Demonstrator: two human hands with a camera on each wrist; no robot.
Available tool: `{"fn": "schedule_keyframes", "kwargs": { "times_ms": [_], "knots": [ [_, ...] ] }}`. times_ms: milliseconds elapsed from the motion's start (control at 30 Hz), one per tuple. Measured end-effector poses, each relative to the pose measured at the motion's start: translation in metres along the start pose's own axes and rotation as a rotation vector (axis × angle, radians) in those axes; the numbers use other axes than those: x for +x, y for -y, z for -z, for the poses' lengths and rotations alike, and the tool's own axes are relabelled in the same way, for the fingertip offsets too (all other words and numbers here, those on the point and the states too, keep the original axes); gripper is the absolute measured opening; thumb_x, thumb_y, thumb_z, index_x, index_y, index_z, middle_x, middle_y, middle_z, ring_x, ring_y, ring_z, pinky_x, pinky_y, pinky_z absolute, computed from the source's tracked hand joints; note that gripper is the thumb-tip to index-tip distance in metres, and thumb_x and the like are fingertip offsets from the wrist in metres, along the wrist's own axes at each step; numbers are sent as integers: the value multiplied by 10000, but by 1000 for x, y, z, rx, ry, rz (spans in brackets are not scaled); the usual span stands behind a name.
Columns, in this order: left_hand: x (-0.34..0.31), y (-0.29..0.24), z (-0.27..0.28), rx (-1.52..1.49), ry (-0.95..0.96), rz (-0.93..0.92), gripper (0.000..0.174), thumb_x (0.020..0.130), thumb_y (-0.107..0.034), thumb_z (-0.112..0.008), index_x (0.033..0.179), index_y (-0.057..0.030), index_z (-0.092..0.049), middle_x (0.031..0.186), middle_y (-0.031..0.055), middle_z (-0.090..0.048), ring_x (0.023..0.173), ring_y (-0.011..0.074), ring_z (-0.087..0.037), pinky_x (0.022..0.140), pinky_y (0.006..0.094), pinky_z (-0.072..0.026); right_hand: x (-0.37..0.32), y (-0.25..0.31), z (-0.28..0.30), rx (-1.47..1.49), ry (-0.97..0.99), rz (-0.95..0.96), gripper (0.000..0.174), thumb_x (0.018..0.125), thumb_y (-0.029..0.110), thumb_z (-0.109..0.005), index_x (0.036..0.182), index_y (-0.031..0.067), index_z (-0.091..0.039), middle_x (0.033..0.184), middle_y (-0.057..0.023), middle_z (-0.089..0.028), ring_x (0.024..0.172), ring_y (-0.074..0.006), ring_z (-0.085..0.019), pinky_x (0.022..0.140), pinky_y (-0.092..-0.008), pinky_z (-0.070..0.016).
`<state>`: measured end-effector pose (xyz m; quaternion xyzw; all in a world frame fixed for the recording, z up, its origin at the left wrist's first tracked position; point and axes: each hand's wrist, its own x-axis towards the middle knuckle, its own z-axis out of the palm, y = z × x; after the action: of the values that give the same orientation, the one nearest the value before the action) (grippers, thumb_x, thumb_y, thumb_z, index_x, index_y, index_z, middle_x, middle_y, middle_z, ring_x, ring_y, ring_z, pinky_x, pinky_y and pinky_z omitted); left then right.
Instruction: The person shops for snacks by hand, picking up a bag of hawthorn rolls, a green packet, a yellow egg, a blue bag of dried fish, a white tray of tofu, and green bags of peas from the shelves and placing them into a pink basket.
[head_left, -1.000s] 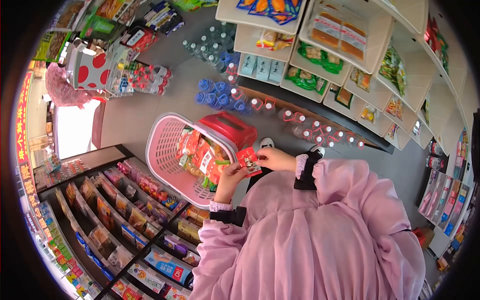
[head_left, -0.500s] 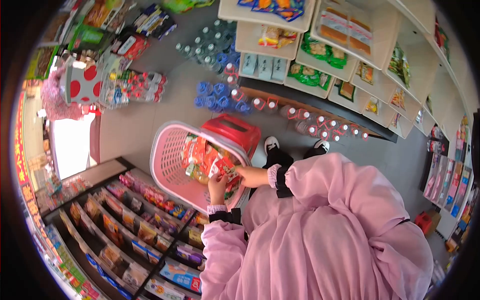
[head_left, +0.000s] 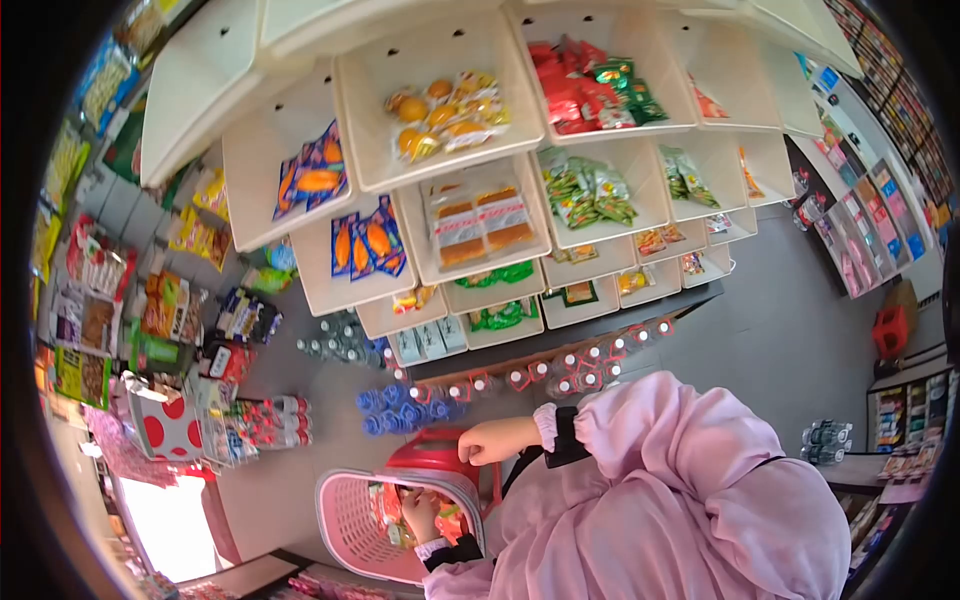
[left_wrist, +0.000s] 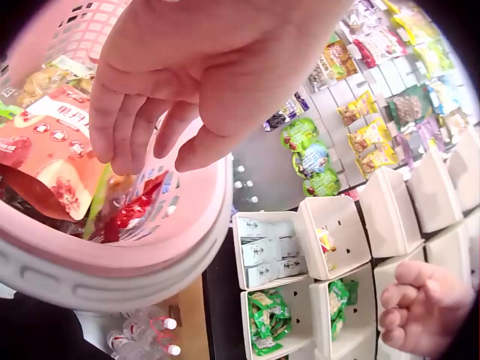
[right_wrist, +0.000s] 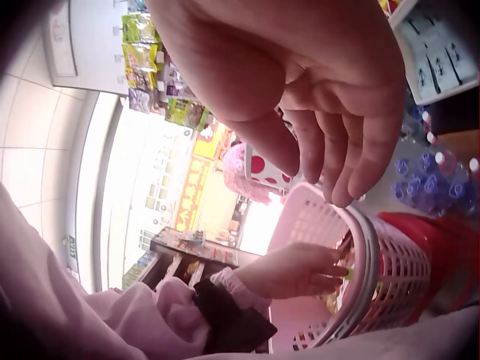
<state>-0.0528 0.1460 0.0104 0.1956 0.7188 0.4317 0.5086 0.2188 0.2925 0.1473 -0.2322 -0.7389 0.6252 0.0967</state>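
Note:
My left hand (head_left: 421,515) is inside the mouth of a pink plastic basket (head_left: 345,500), over the packets in it. In the left wrist view its fingers hang loosely bent with nothing between them. Below those fingertips lies a small shiny red packet (left_wrist: 140,208), beside a larger red-orange snack pouch (left_wrist: 56,154) with white lettering. My right hand (head_left: 497,441) hovers in the air above the red container next to the basket; its fingers droop, relaxed, and hold nothing in the right wrist view.
A red plastic container (head_left: 432,452) stands against the basket. Bottles with white caps (head_left: 590,365) and blue-topped bottles (head_left: 400,408) line the floor below tiered white bins (head_left: 440,150) of packaged snacks. Bagged snacks (head_left: 170,305) hang at left.
Both hands held the small red packet; it has gone into the basket and they have let go. My right hand has drawn back from the basket. The view has turned up towards the bins.

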Motion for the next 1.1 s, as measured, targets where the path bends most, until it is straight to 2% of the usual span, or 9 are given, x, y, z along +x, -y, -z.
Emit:
{"fn": "schedule_keyframes", "kwargs": {
  "times_ms": [100, 167, 200, 267, 367, 567, 767, 867, 1100],
  "knots": [
    [-19, -69, -49, 36, 25, -186, 216, 769, -7, -445, 969, 51, -501, 701, 75, -554, 511, 106, -515, 432, 193, -409, -31, 30, 52, -30, -38, 96, 205, 793, 144, -510, 937, 1, -532, 854, -85, -586, 779, -155, -563, 680, -276, -447],
    [-18, -101, -76, 49, 151, -307, 212, 794, -23, -450, 988, 46, -500, 788, 96, -576, 625, 116, -550, 529, 199, -447, -56, 38, 85, 44, -274, 256, 204, 760, 130, -524, 922, 7, -546, 812, -112, -593, 726, -199, -577, 643, -301, -454],
    [-22, -122, -100, 69, 173, -360, 210, 801, -27, -454, 993, 45, -498, 799, 101, -579, 653, 121, -556, 553, 205, -455, -74, 52, 107, 69, -291, 129, 210, 775, 133, -525, 948, 14, -529, 839, -107, -585, 758, -194, -571, 658, -297, -453],
    [-41, -169, -148, 91, 247, -449, 210, 814, -42, -465, 1001, 48, -496, 821, 106, -582, 715, 131, -563, 615, 219, -466, -115, 85, 146, -274, -544, 285, 197, 791, 133, -519, 948, 14, -522, 881, -104, -568, 818, -193, -559, 696, -298, -447],
    [-63, -227, -212, 180, 463, -588, 218, 825, -63, -481, 1013, 46, -493, 848, 107, -586, 773, 144, -566, 686, 238, -461, -163, 114, 197, -435, -791, 240, 195, 788, 113, -523, 954, 11, -524, 854, -112, -578, 785, -208, -574, 680, -296, -461],
    [-107, -310, -347, 354, 744, -880, 225, 821, -96, -507, 997, 43, -523, 876, 93, -598, 769, 110, -556, 687, 229, -448, -207, 97, 291, -927, -1353, 272, 187, 723, 66, -539, 900, 6, -537, 838, -134, -563, 796, -291, -545, 689, -350, -443],
    [-139, -370, -446, 507, 534, -1391, 251, 740, -49, -526, 985, 6, -535, 821, 165, -569, 762, 276, -565, 696, 312, -444, -219, 92, 326, -1114, -1413, 121, 141, 690, 84, -564, 810, 13, -549, 787, -130, -549, 779, -323, -501, 703, -390, -410],
    [-137, -380, -481, 626, 251, -1633, 245, 728, -43, -499, 960, 30, -526, 802, 185, -561, 765, 310, -548, 663, 380, -436, -224, 86, 338, -1150, -1327, -34, 156, 715, 178, -556, 734, 25, -582, 761, -123, -559, 775, -303, -508, 695, -397, -416],
    [-130, -385, -519, 862, 146, -1448, 290, 752, -99, -503, 1020, 10, -505, 731, 184, -582, 659, 289, -580, 600, 357, -460, -224, 81, 356, -1062, -1191, -105, 237, 729, 231, -548, 745, -4, -570, 768, -160, -580, 715, -328, -558, 612, -404, -449]
  ]
}}
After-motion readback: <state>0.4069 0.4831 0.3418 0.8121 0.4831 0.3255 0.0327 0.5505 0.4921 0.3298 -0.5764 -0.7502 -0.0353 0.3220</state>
